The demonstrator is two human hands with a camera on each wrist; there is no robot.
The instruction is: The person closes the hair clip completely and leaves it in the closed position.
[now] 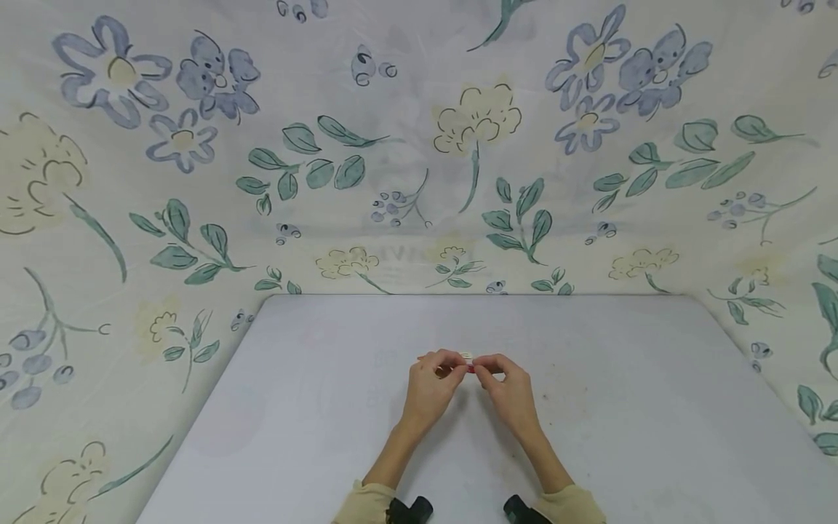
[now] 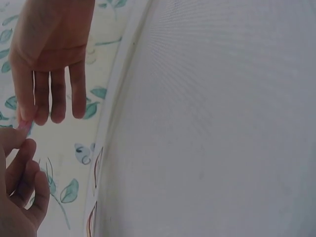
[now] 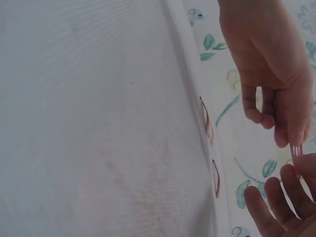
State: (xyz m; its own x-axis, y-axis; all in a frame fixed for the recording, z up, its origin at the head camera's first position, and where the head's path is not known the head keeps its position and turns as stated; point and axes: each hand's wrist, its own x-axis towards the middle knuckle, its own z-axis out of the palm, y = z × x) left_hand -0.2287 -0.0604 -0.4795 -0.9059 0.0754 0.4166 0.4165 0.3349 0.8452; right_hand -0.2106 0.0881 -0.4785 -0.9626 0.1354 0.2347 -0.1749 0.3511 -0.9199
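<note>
Between the fingertips of both hands is a small pink-red thing (image 1: 470, 368) with a white part (image 1: 467, 357) showing at its upper edge in the head view. Seen from the right wrist, a piece of the pink thing (image 3: 296, 151) shows pale lengthwise stripes or prongs; its exact kind cannot be told. My left hand (image 1: 432, 389) pinches it at the left end between thumb and finger. From the opposite side my right hand (image 1: 512, 393) pinches the other end. Most of the thing is hidden by the fingertips, and the hands face each other above the white tabletop.
The white tabletop (image 1: 314, 407) stretches to both sides of the arms, with a few tiny specks right of the right hand. Floral cloth (image 1: 406, 145) hangs behind and along the sides. Dark devices (image 1: 411, 509) are strapped at the wrists over pale yellow sleeves (image 1: 366, 502).
</note>
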